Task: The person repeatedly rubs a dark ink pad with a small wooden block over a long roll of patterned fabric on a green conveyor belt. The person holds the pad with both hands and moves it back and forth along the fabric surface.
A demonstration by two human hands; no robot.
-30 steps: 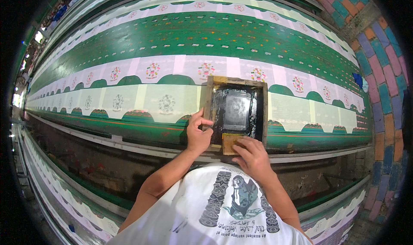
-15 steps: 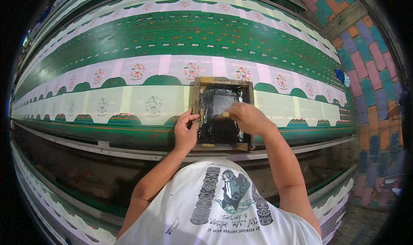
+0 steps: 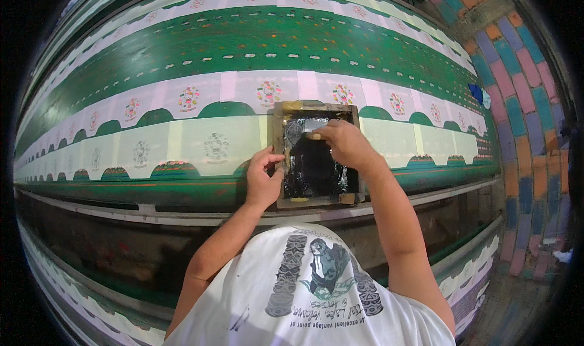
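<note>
A wooden screen printing frame (image 3: 278,127) lies over the pale green fabric strip (image 3: 182,140), its mesh smeared with black ink. At the frame's left rail, my left hand (image 3: 263,179) is closed with fingers and thumb against the wood. My right hand (image 3: 350,145) reaches over the right rail and grips a small squeegee (image 3: 313,135) in the upper part of the mesh. Most of the squeegee's handle is hidden under my fingers. Black line prints (image 3: 216,147) show on the fabric left of the frame.
Behind the frame runs a pink fabric strip (image 3: 164,103) with colourful round prints. Both strips lie on a long green table (image 3: 201,45), its near edge bordered by a pale rail (image 3: 182,219). Coloured paving bricks (image 3: 517,127) cover the floor at the right.
My right hand has moved the squeegee away from me, up toward the frame's far end. My left hand stays at the left rail. The whole view has shifted slightly.
</note>
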